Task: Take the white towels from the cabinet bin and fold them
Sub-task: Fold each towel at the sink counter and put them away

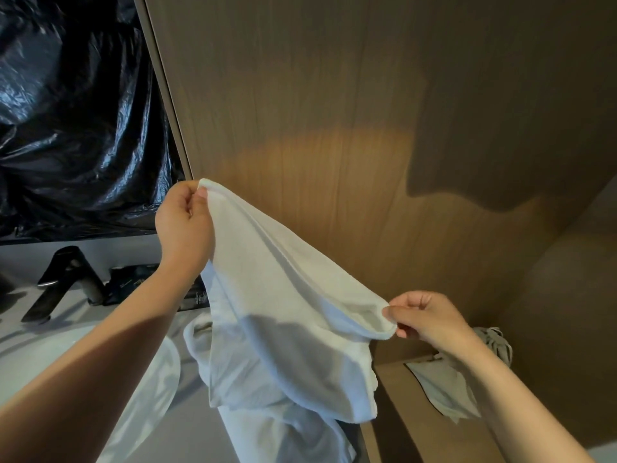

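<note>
A white towel (283, 315) hangs in the air in front of a wooden cabinet panel (334, 95). My left hand (183, 225) pinches one upper corner of it, raised high at the panel's left edge. My right hand (430, 319) pinches the other corner, lower and to the right. The towel's top edge slopes down between the two hands and its body drapes below. More white cloth (290, 432) lies bunched underneath it on the counter. Another pale cloth (447, 389) hangs over the edge of a wooden bin (400, 412) at the lower right, partly hidden by my right forearm.
A white basin (147, 389) sits at the lower left under my left forearm, with a dark tap (63, 282) behind it. Black plastic sheeting (73, 111) covers the upper left. A dark packet (133, 279) lies by the tap.
</note>
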`<action>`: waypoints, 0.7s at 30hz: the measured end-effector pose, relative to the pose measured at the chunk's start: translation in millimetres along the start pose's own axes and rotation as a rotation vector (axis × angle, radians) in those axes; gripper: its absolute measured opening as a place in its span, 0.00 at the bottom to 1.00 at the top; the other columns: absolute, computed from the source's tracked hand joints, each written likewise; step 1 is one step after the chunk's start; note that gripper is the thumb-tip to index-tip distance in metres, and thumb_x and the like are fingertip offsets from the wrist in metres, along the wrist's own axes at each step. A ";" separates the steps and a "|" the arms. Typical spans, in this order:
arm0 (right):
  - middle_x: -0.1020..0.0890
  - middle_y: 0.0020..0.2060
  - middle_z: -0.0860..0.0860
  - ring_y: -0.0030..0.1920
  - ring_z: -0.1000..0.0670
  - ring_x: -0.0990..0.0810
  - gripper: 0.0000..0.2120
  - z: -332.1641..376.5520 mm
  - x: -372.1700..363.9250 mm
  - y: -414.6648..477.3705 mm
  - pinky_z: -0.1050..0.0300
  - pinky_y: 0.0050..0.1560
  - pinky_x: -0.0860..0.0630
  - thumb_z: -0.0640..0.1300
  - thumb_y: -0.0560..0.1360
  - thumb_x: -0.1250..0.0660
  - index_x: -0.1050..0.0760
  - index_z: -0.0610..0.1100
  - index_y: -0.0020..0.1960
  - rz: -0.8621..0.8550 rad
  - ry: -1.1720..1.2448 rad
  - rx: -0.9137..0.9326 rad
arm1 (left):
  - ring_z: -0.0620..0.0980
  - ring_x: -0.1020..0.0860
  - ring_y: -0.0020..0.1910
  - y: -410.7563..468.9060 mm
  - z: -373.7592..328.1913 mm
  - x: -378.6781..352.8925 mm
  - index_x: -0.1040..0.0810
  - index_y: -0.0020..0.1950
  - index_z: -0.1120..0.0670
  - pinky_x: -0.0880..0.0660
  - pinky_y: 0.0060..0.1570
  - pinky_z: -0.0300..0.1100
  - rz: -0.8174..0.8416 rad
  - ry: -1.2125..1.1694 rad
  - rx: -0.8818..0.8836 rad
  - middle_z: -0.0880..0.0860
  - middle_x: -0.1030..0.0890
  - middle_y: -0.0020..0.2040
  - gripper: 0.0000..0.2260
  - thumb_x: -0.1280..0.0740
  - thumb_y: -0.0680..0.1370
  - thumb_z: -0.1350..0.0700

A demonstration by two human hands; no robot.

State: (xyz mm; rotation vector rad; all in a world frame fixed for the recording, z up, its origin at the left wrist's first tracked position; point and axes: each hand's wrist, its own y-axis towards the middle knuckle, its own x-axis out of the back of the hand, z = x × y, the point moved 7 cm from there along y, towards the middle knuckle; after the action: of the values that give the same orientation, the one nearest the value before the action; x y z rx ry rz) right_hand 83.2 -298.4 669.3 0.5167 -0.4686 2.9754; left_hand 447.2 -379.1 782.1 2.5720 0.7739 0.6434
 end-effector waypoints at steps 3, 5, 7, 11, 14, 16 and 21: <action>0.19 0.31 0.47 0.33 0.45 0.21 0.06 13.6 30.1 -5.7 0.46 0.39 0.20 0.36 0.70 0.29 0.23 0.46 0.38 -0.366 -0.280 0.215 | 0.37 0.28 0.39 2.3 4.2 0.7 0.23 0.55 0.57 0.33 0.39 0.30 -0.006 -0.013 0.017 0.40 0.26 0.40 0.10 0.43 0.82 0.56; 0.19 0.34 0.46 0.36 0.43 0.19 0.08 16.7 42.0 -7.3 0.45 0.40 0.20 0.36 0.71 0.30 0.25 0.48 0.40 -0.423 -0.237 0.272 | 0.37 0.28 0.39 2.6 4.0 0.3 0.23 0.55 0.57 0.33 0.40 0.30 -0.007 -0.013 0.007 0.40 0.26 0.40 0.10 0.43 0.83 0.56; 0.20 0.36 0.48 0.36 0.44 0.18 0.11 18.9 43.9 -5.2 0.47 0.40 0.20 0.34 0.72 0.30 0.26 0.49 0.42 -0.370 -0.204 0.311 | 0.37 0.28 0.39 2.2 2.0 -0.6 0.23 0.54 0.56 0.33 0.40 0.30 -0.004 -0.015 -0.008 0.40 0.27 0.40 0.09 0.43 0.83 0.57; 0.20 0.37 0.50 0.37 0.47 0.19 0.16 17.2 34.4 -2.3 0.51 0.42 0.21 0.31 0.73 0.32 0.18 0.50 0.36 -0.242 -0.296 0.391 | 0.44 0.27 0.41 1.3 -1.4 -1.9 0.23 0.54 0.57 0.32 0.40 0.31 -0.007 -0.023 -0.020 0.43 0.26 0.40 0.09 0.43 0.82 0.57; 0.19 0.38 0.53 0.38 0.51 0.19 0.14 5.3 32.9 0.2 0.56 0.43 0.22 0.35 0.74 0.31 0.17 0.55 0.41 -0.186 -0.391 0.384 | 0.46 0.27 0.43 0.2 -4.1 -2.1 0.23 0.53 0.56 0.31 0.41 0.32 -0.003 -0.031 -0.026 0.43 0.26 0.40 0.09 0.42 0.82 0.57; 0.19 0.42 0.55 0.42 0.53 0.19 0.10 -3.9 30.7 2.0 0.59 0.46 0.23 0.40 0.74 0.29 0.18 0.56 0.46 -0.141 -0.464 0.339 | 0.43 0.27 0.41 -0.1 -5.5 -2.5 0.23 0.53 0.56 0.31 0.41 0.31 0.001 -0.032 -0.032 0.42 0.26 0.40 0.08 0.42 0.82 0.57; 0.18 0.44 0.54 0.42 0.58 0.20 0.05 8.6 43.0 2.4 0.59 0.47 0.21 0.46 0.74 0.28 0.17 0.49 0.50 -0.257 -0.615 0.391 | 0.40 0.27 0.40 -0.1 -4.8 -1.1 0.23 0.53 0.54 0.31 0.42 0.33 -0.002 -0.034 -0.035 0.41 0.26 0.40 0.08 0.42 0.82 0.57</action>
State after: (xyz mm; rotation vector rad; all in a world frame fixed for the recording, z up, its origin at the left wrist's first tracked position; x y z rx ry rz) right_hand 45.2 -302.0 691.1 1.4197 0.1547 2.6098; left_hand 443.8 -378.6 785.7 2.5437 0.7470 0.6059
